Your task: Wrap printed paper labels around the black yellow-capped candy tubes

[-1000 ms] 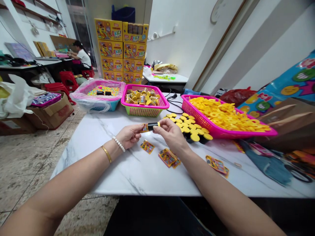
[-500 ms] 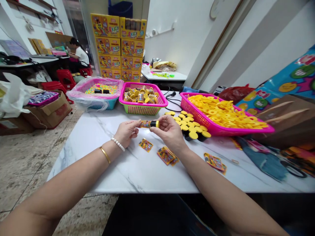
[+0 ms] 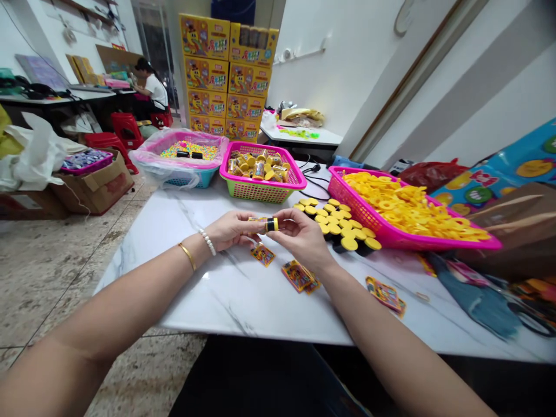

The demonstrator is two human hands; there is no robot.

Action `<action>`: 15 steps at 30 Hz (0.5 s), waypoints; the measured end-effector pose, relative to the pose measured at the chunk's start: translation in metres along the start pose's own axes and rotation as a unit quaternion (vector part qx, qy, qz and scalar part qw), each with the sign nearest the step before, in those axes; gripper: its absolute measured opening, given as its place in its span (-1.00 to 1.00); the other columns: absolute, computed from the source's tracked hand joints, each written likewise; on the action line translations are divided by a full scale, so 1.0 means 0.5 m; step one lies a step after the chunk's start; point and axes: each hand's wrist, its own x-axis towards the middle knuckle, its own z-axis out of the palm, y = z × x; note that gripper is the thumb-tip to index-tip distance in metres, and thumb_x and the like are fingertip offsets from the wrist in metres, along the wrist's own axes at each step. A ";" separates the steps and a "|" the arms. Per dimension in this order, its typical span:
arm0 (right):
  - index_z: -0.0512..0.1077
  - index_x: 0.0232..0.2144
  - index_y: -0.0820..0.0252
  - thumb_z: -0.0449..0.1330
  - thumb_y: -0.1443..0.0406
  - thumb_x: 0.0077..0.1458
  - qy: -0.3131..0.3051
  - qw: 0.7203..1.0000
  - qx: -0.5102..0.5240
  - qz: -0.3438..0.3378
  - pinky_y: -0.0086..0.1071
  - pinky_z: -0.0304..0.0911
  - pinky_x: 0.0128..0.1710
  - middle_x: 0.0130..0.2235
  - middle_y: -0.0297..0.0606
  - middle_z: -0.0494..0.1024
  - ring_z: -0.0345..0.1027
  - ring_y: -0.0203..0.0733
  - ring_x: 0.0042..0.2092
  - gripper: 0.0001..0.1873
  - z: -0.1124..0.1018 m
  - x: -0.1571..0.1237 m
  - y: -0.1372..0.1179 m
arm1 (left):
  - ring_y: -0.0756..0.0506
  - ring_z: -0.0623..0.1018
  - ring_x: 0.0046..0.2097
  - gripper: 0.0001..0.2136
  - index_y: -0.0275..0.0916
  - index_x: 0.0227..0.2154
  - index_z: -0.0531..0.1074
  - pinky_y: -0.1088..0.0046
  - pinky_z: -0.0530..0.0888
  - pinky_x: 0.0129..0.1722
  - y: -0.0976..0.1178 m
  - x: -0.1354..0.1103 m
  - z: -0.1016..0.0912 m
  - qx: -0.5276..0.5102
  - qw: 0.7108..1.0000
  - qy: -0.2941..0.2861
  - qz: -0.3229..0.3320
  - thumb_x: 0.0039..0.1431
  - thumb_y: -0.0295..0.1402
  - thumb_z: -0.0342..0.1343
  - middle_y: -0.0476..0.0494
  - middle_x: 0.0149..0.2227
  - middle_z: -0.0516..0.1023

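Left hand (image 3: 234,229) and right hand (image 3: 304,238) clamp 1 yellow-capped tube (image 3: 270,224) at centre frame, its printed sleeve (image 3: 257,219) partly on (seemingly midway); wrapped tubes (image 3: 259,169) fill the upper-centre basket (image 3: 256,189); bare tubes (image 3: 347,244), right of centre, seem left.

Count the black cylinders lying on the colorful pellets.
2: the left black cylinder and the right black cylinder, lying close together on the colorful pellets in the plastic-lined basket. Others may be buried.

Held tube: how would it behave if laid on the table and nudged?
Probably rolls: the tube looks cylindrical. Likely light, since the fingers of the left hand seem enough to hold its printed end. Seems fairly stiff, as it looks straight, without visible bending.
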 end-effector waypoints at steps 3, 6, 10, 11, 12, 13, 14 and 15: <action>0.41 -0.29 0.11 0.42 0.20 -0.15 0.002 0.998 -0.046 -0.038 -0.32 0.41 -0.25 -0.33 -0.33 0.52 0.43 -0.23 -0.30 -0.64 0.004 -0.001 0.009 | 0.06 0.48 -0.48 -0.72 -0.40 -0.40 0.51 0.54 0.42 -0.48 -0.008 0.005 0.009 0.006 1.000 0.002 0.028 -0.14 -0.35 0.43 -0.08 -0.49 0.49; 0.42 -0.26 0.12 0.44 0.20 -0.16 -0.012 1.000 -0.012 -0.026 -0.32 0.42 -0.26 -0.32 -0.34 0.54 0.44 -0.24 -0.31 -0.60 0.004 -0.001 0.011 | 0.07 0.45 -0.50 -0.74 -0.39 -0.42 0.50 0.56 0.37 -0.52 -0.009 0.007 0.010 0.012 0.999 0.009 0.035 -0.11 -0.35 0.42 -0.06 -0.52 0.48; 0.47 -0.31 0.17 0.44 0.16 -0.17 -0.024 1.000 0.013 0.010 -0.32 0.44 -0.32 -0.36 -0.31 0.56 0.45 -0.26 -0.38 -0.63 -0.002 0.001 0.005 | 0.09 0.44 -0.52 -0.71 -0.39 -0.35 0.50 0.58 0.27 -0.57 0.000 0.003 -0.005 0.018 1.000 0.001 0.004 -0.10 -0.34 0.42 -0.09 -0.47 0.52; 0.48 -0.35 0.18 0.43 0.16 -0.15 -0.019 1.000 0.007 0.008 -0.32 0.44 -0.32 -0.38 -0.31 0.56 0.45 -0.27 -0.39 -0.67 -0.003 0.000 0.005 | 0.09 0.44 -0.52 -0.70 -0.40 -0.34 0.50 0.58 0.26 -0.58 0.001 0.003 -0.009 0.017 1.000 -0.004 -0.001 -0.08 -0.33 0.41 -0.11 -0.45 0.53; 0.48 -0.37 0.19 0.43 0.16 -0.13 -0.016 1.000 -0.002 0.002 -0.32 0.45 -0.31 -0.38 -0.30 0.57 0.46 -0.27 -0.39 -0.69 -0.004 -0.001 0.005 | 0.08 0.44 -0.52 -0.71 -0.40 -0.34 0.50 0.58 0.24 -0.59 0.001 0.004 -0.012 0.016 1.000 -0.006 -0.004 -0.05 -0.32 0.40 -0.13 -0.45 0.54; 0.48 -0.37 0.18 0.42 0.16 -0.11 -0.018 1.000 -0.012 -0.006 -0.31 0.46 -0.28 -0.36 -0.29 0.58 0.48 -0.25 -0.36 -0.70 -0.004 -0.003 0.007 | 0.08 0.44 -0.53 -0.73 -0.41 -0.36 0.49 0.58 0.23 -0.60 0.001 0.005 -0.014 0.014 1.000 0.000 -0.005 -0.02 -0.32 0.38 -0.13 -0.46 0.53; 0.48 -0.33 0.17 0.41 0.17 -0.10 -0.025 0.999 -0.026 -0.016 -0.29 0.47 -0.25 -0.33 -0.28 0.59 0.50 -0.23 -0.33 -0.69 -0.003 -0.005 0.008 | 0.09 0.43 -0.54 -0.76 -0.42 -0.38 0.49 0.58 0.21 -0.61 -0.001 0.006 -0.014 0.011 1.000 0.012 -0.004 0.01 -0.33 0.36 -0.12 -0.49 0.52; 0.47 -0.28 0.16 0.41 0.17 -0.09 -0.032 0.998 -0.044 -0.028 -0.27 0.48 -0.22 -0.30 -0.27 0.59 0.51 -0.21 -0.29 -0.67 -0.002 -0.007 0.010 | 0.10 0.41 -0.55 -0.78 -0.42 -0.41 0.48 0.58 0.20 -0.62 -0.002 0.008 -0.013 0.006 1.000 0.027 -0.003 0.03 -0.35 0.34 -0.10 -0.51 0.50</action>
